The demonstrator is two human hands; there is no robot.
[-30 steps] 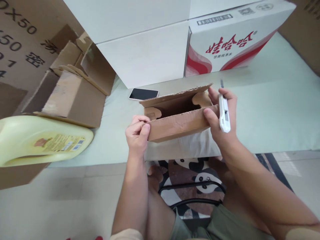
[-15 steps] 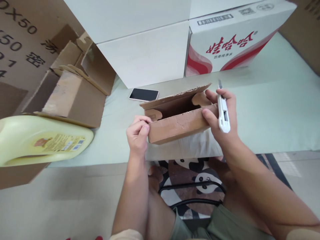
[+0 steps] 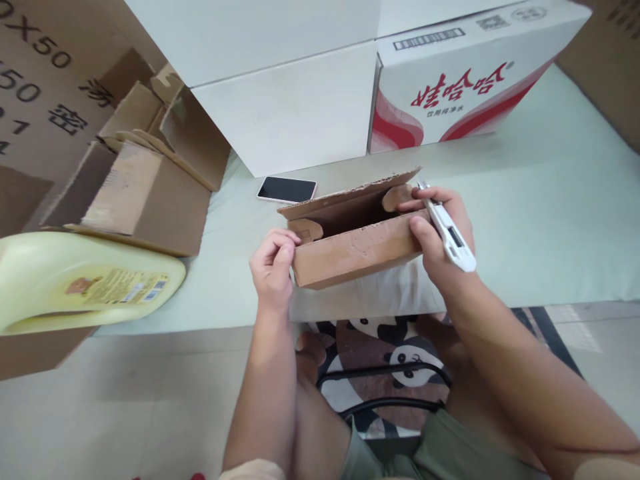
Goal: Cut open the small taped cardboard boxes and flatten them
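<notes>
A small brown cardboard box (image 3: 350,250) with its lid flap raised sits at the near edge of a pale green surface (image 3: 550,220). My left hand (image 3: 273,273) pinches the box's left front corner, fingers closed on the cardboard. My right hand (image 3: 440,240) grips the box's right end with the thumb on the front wall, and it also holds a white utility knife (image 3: 450,230) that lies tilted across the fingers, its tip toward the box's opening.
A black phone (image 3: 287,189) lies just behind the box. Large white cartons (image 3: 290,100) and one with red print (image 3: 465,87) stand at the back. Opened brown boxes (image 3: 145,180) and a yellow jug (image 3: 80,280) are at the left. A panda-print stool (image 3: 385,353) is below.
The utility knife in my right hand has tilted from nearly upright to slanting, its tip swinging left toward the box's opening. The box and my left hand have barely moved.
</notes>
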